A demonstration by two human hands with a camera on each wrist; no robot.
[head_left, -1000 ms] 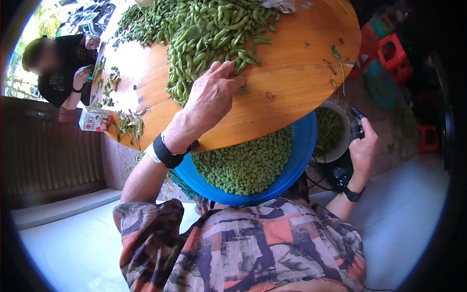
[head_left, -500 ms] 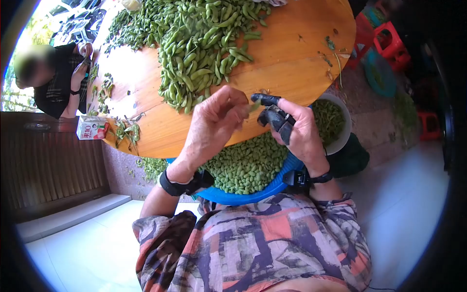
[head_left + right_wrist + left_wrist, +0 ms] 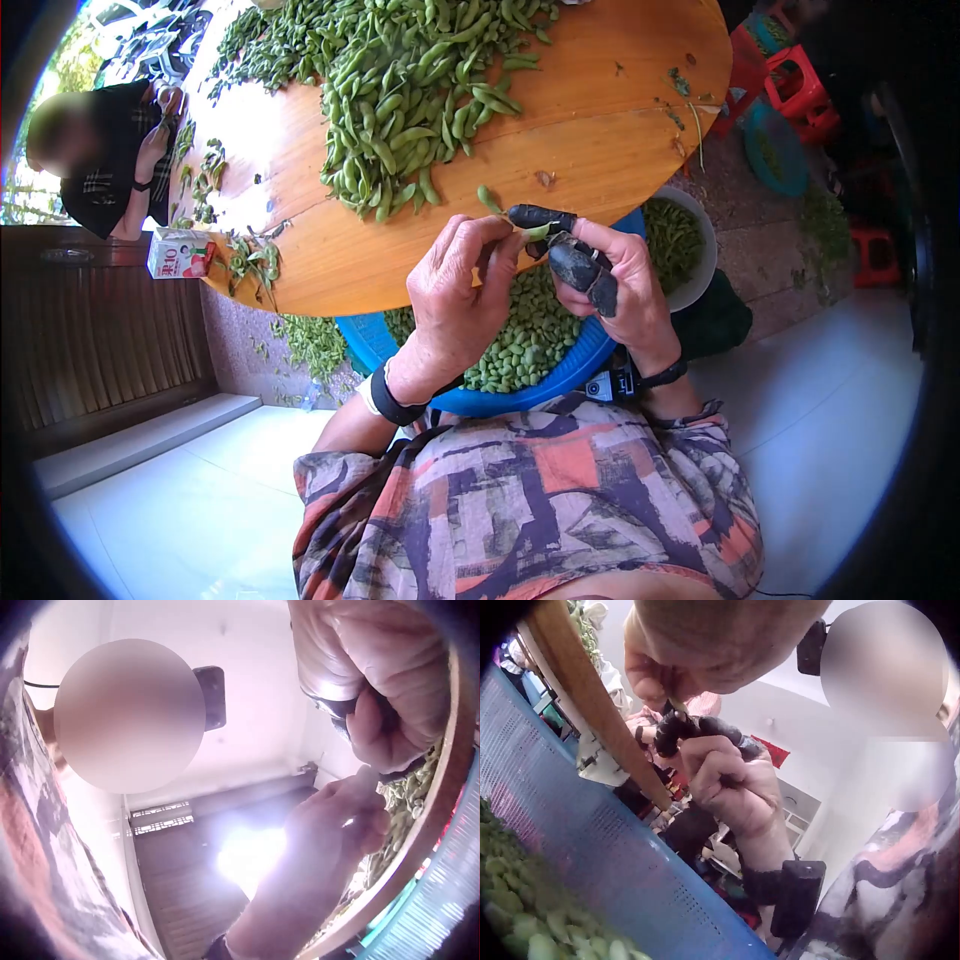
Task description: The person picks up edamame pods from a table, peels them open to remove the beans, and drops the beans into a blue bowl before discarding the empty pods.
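Note:
A green edamame pod is held between my two hands over the table's near edge. My left hand pinches one end between thumb and forefinger; its palm is turned away in the head view. My right hand, with black covers on its thumb and fingers, pinches the other end. In the left wrist view the pod shows between the left fingertips and the black-covered ones. Below the hands, a blue basket holds many shelled beans. One loose pod lies just beyond the fingertips.
A large pile of pods covers the far left of the round wooden table. A carton stands at its left edge, near another person. At right are a pale bowl of empty-looking pods and red stools.
My left hand has come back from the pod pile toward me, bringing a pod. The right hand has swung in from beside the pale bowl to meet it above the basket.

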